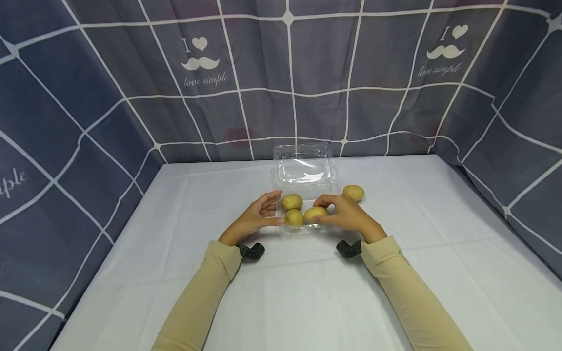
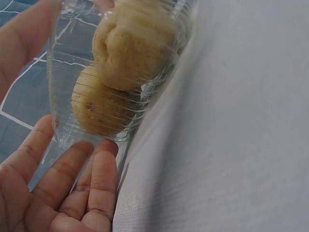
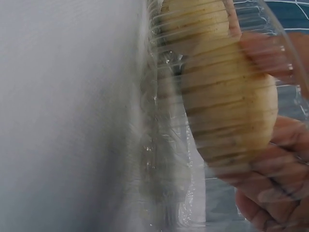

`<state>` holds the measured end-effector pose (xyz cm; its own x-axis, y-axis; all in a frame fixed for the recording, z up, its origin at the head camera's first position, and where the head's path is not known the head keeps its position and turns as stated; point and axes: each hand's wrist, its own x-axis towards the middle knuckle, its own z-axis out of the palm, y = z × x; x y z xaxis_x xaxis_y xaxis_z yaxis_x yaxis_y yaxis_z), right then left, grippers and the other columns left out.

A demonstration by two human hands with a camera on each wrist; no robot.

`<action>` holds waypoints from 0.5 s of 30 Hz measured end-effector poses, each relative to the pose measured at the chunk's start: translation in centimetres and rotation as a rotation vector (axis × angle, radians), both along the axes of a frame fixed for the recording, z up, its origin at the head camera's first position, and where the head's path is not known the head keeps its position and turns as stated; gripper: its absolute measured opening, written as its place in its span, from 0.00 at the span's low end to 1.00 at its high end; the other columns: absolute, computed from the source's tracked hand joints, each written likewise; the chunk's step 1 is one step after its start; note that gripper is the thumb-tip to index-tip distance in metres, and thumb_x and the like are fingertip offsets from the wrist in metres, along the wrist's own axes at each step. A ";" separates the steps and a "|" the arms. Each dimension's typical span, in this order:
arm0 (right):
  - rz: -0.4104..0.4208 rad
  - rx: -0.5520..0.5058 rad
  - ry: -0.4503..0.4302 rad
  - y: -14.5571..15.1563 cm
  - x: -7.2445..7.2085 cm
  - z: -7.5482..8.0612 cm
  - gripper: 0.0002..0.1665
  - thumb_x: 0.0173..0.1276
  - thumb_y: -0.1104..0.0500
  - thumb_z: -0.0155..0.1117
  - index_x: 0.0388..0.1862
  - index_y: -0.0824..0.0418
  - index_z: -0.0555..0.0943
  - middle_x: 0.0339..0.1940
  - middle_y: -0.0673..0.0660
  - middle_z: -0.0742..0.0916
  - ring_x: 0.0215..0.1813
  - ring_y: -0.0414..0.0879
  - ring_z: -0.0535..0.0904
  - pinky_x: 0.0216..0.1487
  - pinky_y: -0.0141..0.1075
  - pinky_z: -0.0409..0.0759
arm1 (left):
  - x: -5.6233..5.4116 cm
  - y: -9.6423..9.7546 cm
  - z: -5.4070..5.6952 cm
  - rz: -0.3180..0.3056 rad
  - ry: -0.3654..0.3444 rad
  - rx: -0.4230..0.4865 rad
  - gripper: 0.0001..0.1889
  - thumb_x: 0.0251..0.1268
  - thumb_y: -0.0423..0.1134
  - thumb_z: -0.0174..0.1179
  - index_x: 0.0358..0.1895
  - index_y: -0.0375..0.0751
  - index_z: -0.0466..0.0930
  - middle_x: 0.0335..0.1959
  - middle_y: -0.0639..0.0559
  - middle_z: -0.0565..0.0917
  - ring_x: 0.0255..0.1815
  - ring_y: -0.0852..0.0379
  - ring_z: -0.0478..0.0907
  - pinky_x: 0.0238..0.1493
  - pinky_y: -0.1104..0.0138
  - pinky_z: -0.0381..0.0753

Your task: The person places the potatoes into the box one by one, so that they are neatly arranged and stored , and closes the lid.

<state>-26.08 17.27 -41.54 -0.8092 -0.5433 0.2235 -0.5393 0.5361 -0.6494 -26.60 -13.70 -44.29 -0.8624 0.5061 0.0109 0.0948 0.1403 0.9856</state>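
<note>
A clear plastic clamshell container (image 1: 303, 187) lies with its lid raised at the back. Two potatoes (image 1: 291, 202) sit one behind the other in its left half. My right hand (image 1: 349, 212) reaches over the right wall and grips a third potato (image 1: 315, 214) between thumb and fingers, low in the front right part; through the ribbed wall the right wrist view shows this potato (image 3: 229, 101) too. With relaxed fingers, my left hand (image 1: 254, 214) touches the container's left side, its thumb at the front left corner. Another potato (image 1: 353, 193) lies outside, behind my right hand.
A white cloth covers the table (image 1: 281, 302). Dark checked curtains (image 1: 259, 117) hang behind it and along both sides. The container's transparent lid (image 1: 304, 168) leans up near the table's back edge. Black wrist devices (image 1: 252, 251) stick out below both hands.
</note>
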 end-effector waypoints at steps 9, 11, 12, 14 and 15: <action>0.015 0.027 -0.004 0.1 -0.1 0.1 0.13 0.68 0.58 0.79 0.47 0.63 0.89 0.41 0.51 0.92 0.48 0.49 0.86 0.58 0.53 0.83 | -0.1 0.1 0.1 -0.006 0.002 0.009 0.47 0.68 0.26 0.71 0.86 0.35 0.56 0.87 0.36 0.58 0.83 0.33 0.62 0.83 0.47 0.64; 0.022 0.023 -0.001 0.0 -0.2 0.0 0.13 0.68 0.58 0.79 0.47 0.63 0.89 0.41 0.51 0.92 0.48 0.49 0.86 0.57 0.53 0.84 | -0.1 0.1 0.1 -0.006 0.001 0.008 0.47 0.68 0.26 0.71 0.86 0.35 0.56 0.87 0.36 0.58 0.83 0.33 0.62 0.83 0.47 0.65; 0.026 0.019 0.000 0.0 -0.2 0.0 0.13 0.69 0.59 0.79 0.47 0.64 0.89 0.41 0.52 0.92 0.48 0.49 0.86 0.56 0.53 0.84 | -0.1 0.1 0.1 -0.005 0.000 0.008 0.47 0.68 0.26 0.71 0.86 0.35 0.56 0.87 0.36 0.58 0.83 0.34 0.62 0.83 0.47 0.65; 0.031 0.013 0.004 0.0 -0.2 -0.1 0.13 0.69 0.59 0.78 0.48 0.64 0.90 0.42 0.52 0.92 0.47 0.49 0.86 0.56 0.52 0.85 | -0.1 0.1 0.1 -0.004 0.001 0.008 0.47 0.68 0.25 0.71 0.86 0.35 0.56 0.87 0.36 0.58 0.83 0.34 0.62 0.83 0.47 0.65; 0.034 0.009 0.007 0.0 -0.2 -0.1 0.12 0.70 0.59 0.78 0.47 0.64 0.90 0.42 0.53 0.92 0.47 0.49 0.86 0.55 0.52 0.85 | -0.1 0.1 0.1 -0.003 0.003 0.008 0.47 0.67 0.25 0.71 0.86 0.35 0.56 0.87 0.36 0.58 0.83 0.33 0.62 0.83 0.47 0.65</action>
